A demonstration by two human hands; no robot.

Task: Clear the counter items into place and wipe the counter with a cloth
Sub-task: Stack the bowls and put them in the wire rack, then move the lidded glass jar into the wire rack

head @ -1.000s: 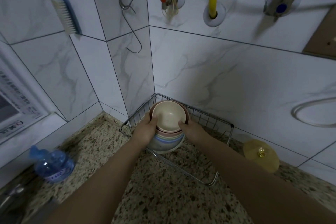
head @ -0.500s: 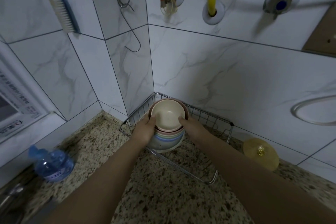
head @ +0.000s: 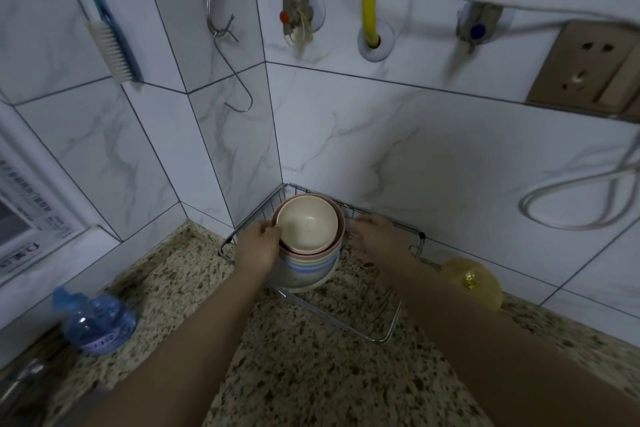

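Note:
A stack of nested bowls (head: 306,241), cream on top with pastel rims below, sits in the wire rack (head: 391,329) in the counter's back corner. My left hand (head: 258,248) grips the stack's left side with the thumb on the top rim. My right hand (head: 375,236) is off the bowls, fingers spread, just to their right over the rack's back rail. The speckled granite counter (head: 311,374) spreads toward me.
A blue plastic bottle (head: 95,321) lies at the left. A yellow round lid (head: 472,282) rests by the wall right of the rack. A brush (head: 112,45), a wire hook (head: 235,80), pipes and a socket (head: 585,69) hang on the tiled wall.
The bowl stack has gone deeper into the rack's corner. My right hand has let go of the stack and moved off to the right; my left hand still holds it.

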